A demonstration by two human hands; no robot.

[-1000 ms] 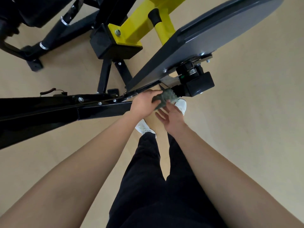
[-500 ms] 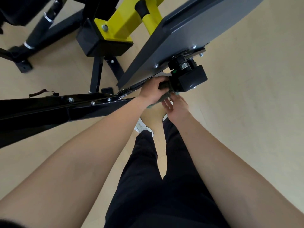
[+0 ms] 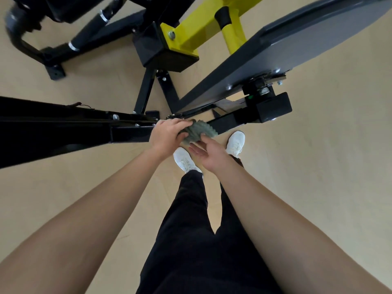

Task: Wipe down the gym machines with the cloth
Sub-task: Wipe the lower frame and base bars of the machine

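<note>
Head view, looking straight down: I have the left hand [image 3: 167, 134] out in front at the machine [image 3: 146, 90], its fingers [image 3: 181, 124] curled over the top of the cloth [image 3: 199, 132] and the thumb hooked underneath, so that hand has a firm grip on it. The cloth is grey-green and ribbed, bunched into a wad. It sits against the black bar [image 3: 129, 134] that runs across the frame, right below the low end of the grey pad [image 3: 297, 49]. The right hand [image 3: 210, 154] is just beneath it, palm turned up, fingers [image 3: 194, 150] loose and nearly straight, closed on nothing. One fingertip rests against the cloth's lower edge. Off to the right I see the bar end at a black block [image 3: 271, 107] that sits under the pad's corner. Beyond the pad, a yellow arm [image 3: 191, 32] comes out of a black bracket. There is more black tubing with silver bands at the top left, and it's blurred. Below the hands, two white shoes [image 3: 184, 161] stand on the tan floor [image 3: 328, 177], one down-left of the cloth and one to its right. Black trousers [image 3: 191, 240] fill the bottom middle. Both bare forearms reach in from the lower corners and meet at the cloth.
</note>
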